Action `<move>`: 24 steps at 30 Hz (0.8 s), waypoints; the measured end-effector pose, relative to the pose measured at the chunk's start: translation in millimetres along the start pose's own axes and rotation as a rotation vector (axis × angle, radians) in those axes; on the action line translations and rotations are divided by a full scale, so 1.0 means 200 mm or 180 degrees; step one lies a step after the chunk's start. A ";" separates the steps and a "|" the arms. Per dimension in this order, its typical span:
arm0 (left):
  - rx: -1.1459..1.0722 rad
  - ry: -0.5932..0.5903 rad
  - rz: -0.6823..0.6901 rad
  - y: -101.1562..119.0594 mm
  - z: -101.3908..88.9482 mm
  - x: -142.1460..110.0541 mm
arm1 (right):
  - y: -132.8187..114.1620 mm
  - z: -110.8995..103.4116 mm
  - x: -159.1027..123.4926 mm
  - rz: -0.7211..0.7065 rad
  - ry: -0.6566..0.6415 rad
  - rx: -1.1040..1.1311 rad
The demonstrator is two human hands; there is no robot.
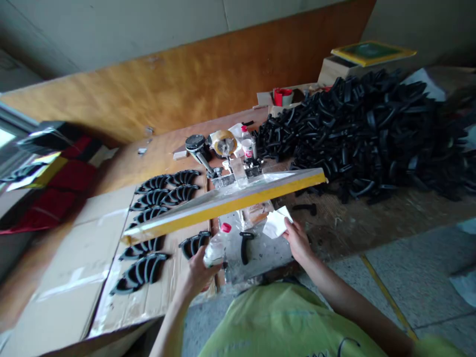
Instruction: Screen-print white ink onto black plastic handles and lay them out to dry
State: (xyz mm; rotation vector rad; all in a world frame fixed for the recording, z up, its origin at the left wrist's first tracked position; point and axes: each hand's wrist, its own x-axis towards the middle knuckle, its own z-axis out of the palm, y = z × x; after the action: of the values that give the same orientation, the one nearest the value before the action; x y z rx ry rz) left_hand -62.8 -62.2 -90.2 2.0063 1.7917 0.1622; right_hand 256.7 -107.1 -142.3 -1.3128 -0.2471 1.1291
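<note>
My left hand (pixel 199 273) is closed around a clear plastic bottle (pixel 215 249) with a red cap, tilted a little to the right. Between the fingers of my right hand (pixel 297 240) is a folded white sheet (pixel 275 224); whether it is paper or cloth I cannot tell. A single curved black plastic part (pixel 244 247) lies on the grey plate (pixel 266 255) between my hands. Above it a yellow-edged screen frame (pixel 230 204) slants upward, held by a clamp (pixel 240 172) at the back. Another black part (pixel 306 208) rests just beyond my right hand.
A large heap of black parts (pixel 357 139) covers the table's right side. Rows of similar parts (pixel 143 270) lie on cardboard (pixel 74 267) at left. Behind the frame stand another red-capped bottle (pixel 246 144), a tape roll (pixel 224 144) and a dark round can (pixel 196 144).
</note>
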 end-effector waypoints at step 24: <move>0.2155 -0.0485 0.1500 0.82 0.04 0.00 | -0.07 -0.14 0.01 0.0318 -0.0452 0.0523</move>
State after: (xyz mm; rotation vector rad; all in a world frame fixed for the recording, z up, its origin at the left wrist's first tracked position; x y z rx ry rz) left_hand 90.0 -74.4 -31.5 2.7947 1.3491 -0.5110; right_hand 285.3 -120.9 -141.4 -1.1113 -0.1903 1.3018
